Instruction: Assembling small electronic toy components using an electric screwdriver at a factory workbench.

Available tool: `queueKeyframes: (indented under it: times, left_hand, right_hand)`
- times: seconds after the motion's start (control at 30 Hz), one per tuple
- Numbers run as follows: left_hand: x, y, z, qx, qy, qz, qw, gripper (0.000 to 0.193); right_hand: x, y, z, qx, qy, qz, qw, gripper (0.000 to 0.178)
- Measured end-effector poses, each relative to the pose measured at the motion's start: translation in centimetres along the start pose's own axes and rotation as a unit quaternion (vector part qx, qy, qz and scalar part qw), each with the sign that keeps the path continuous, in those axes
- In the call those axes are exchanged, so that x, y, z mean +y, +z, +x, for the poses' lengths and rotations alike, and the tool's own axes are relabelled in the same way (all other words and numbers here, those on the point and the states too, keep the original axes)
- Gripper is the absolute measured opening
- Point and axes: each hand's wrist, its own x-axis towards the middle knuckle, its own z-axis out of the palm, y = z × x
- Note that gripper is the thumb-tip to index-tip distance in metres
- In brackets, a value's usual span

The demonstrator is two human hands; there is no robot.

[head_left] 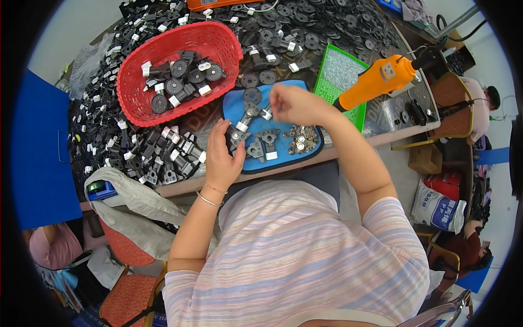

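My left hand [220,158] rests at the left side of a blue mat [294,159]. Its fingers and thumb sit around a black plastic part [238,136] with a white end, holding it against the mat. Above that part lies a black round disc [251,96]. Over the mat's upper right my right hand [294,103] is closed, fingertips pinched together beside a small white-ended piece [266,113]; what they hold, if anything, is too small to make out. Grey-black brackets [267,137] and a pile of small metal nuts or bushings [303,139] lie on the mat.
A red basket [124,87] of assembled parts stands at the upper left. To the right are a green tray [321,87] of small silvery pieces and an orange power screwdriver [381,79]. Black parts and discs [348,24] cover the far table. Other people sit beyond.
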Motion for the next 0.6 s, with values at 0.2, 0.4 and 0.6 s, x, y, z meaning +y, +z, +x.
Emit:
queueKeyframes:
  times: [0.2,0.4,0.6]
  left_hand:
    - [0.2,-0.1,0.1,-0.002,-0.004,-0.002,1.000,0.053]
    - [0.2,0.0,0.0,-0.001,0.001,0.005,1.000,0.053]
    - [0.2,0.0,0.1,-0.001,0.006,0.006,1.000,0.053]
  right_hand:
    - [-1.4,2.1,-0.6,-0.058,-0.001,-0.053,0.997,0.028]
    - [-2.2,2.5,-0.7,-0.022,0.004,-0.121,0.992,0.029]
    - [-2.8,2.2,-0.9,-0.021,0.009,-0.145,0.989,0.027]
